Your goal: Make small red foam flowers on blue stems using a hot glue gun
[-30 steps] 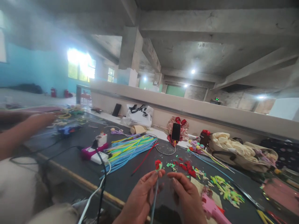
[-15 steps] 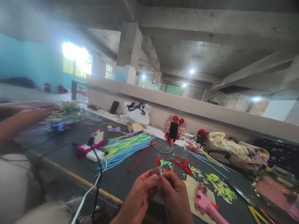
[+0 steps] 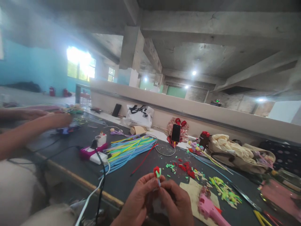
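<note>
My left hand (image 3: pixel 138 202) and my right hand (image 3: pixel 175 202) meet low in the middle of the head view, fingers pinched together on a thin stem topped by a small red and green flower piece (image 3: pixel 157 172). The stem runs down between my fingertips and is mostly hidden. Just right of my right hand lies a pink glue gun (image 3: pixel 209 209) on a beige cloth (image 3: pixel 191 196). Red and green snippets (image 3: pixel 188 168) are strewn on the dark table (image 3: pixel 131 183) beyond my hands.
A bundle of blue, green and yellow sticks (image 3: pixel 129 149) lies left of centre beside a power strip (image 3: pixel 94 153) with cables. A phone (image 3: pixel 176 132), bags (image 3: pixel 139 116) and a cloth-filled basket (image 3: pixel 237 152) line the back. Another person's arm (image 3: pixel 30 131) reaches over the table at left.
My hands have stayed pinched on the flower stem, shifting slightly lower. The other person's hand at left has reached further right across the table.
</note>
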Available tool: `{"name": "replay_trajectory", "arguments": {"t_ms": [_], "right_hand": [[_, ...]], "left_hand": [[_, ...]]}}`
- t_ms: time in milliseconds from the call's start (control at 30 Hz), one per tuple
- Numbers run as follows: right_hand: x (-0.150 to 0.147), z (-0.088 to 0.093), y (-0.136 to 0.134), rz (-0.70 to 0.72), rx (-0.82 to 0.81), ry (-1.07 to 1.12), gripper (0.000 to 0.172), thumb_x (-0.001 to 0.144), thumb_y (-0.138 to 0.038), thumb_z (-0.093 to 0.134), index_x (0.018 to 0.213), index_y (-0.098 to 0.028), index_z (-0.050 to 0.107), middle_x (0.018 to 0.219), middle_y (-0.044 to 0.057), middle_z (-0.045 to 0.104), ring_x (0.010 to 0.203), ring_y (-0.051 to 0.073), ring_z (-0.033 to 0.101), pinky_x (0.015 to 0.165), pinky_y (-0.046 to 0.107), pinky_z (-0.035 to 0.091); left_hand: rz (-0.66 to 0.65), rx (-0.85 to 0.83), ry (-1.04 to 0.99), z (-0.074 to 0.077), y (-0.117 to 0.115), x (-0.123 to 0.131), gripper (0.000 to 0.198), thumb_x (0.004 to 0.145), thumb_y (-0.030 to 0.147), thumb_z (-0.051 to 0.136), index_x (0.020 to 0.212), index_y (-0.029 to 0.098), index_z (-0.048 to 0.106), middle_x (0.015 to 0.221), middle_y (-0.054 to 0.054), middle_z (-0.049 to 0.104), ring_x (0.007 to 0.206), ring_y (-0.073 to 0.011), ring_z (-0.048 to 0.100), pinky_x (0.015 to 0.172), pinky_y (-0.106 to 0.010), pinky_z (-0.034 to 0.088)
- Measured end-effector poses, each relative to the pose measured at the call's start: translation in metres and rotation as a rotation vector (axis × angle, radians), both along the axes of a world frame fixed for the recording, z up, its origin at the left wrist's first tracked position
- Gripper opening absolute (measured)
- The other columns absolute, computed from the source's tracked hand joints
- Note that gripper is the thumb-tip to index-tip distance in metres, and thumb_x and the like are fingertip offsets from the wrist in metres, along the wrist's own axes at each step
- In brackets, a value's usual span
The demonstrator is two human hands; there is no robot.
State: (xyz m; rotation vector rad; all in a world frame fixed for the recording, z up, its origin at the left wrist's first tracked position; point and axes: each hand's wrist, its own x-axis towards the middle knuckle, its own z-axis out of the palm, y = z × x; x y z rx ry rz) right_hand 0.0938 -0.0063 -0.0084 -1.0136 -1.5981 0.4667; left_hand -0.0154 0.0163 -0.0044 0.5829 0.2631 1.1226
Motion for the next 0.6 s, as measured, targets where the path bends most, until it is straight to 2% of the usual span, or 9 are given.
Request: {"name": "replay_trajectory", "arguments": {"t_ms": [133, 300, 600], "right_hand": [[0.0012, 0.0008, -0.0009, 0.017, 0.003, -0.01, 0.018, 0.076, -0.029, 0.05, 0.069, -0.017, 0.061, 0.054, -0.002, 0.053, 0.045, 0.009, 0.046, 0.044, 0.018, 0.033], [0.0016, 0.0009, -0.0014, 0.021, 0.017, -0.019, 0.018, 0.076, -0.029, 0.049, 0.067, -0.017, 0.06, 0.057, -0.001, 0.057, 0.049, 0.01, 0.049, 0.045, 0.018, 0.034], [0.0019, 0.0023, -0.0025, 0.037, 0.019, -0.034, 0.016, 0.075, -0.027, 0.05, 0.068, -0.017, 0.06, 0.058, -0.001, 0.057, 0.049, 0.01, 0.049, 0.045, 0.017, 0.034]], "left_hand": [[-0.018, -0.031, 0.008, -0.0009, -0.0008, 0.0004, 0.012, 0.062, 0.019, 0.07, 0.071, 0.012, 0.066, 0.06, -0.003, 0.064, 0.057, -0.0146, 0.06, 0.054, -0.022, 0.045], [0.024, -0.051, 0.017, -0.0023, -0.0015, -0.0015, 0.015, 0.059, 0.019, 0.072, 0.071, 0.011, 0.067, 0.061, -0.004, 0.065, 0.055, -0.0124, 0.059, 0.053, -0.02, 0.044], [0.001, -0.069, 0.017, -0.003, -0.0019, -0.0017, 0.015, 0.057, 0.02, 0.073, 0.069, 0.012, 0.067, 0.059, -0.003, 0.065, 0.053, -0.0124, 0.058, 0.052, -0.021, 0.044]]}}
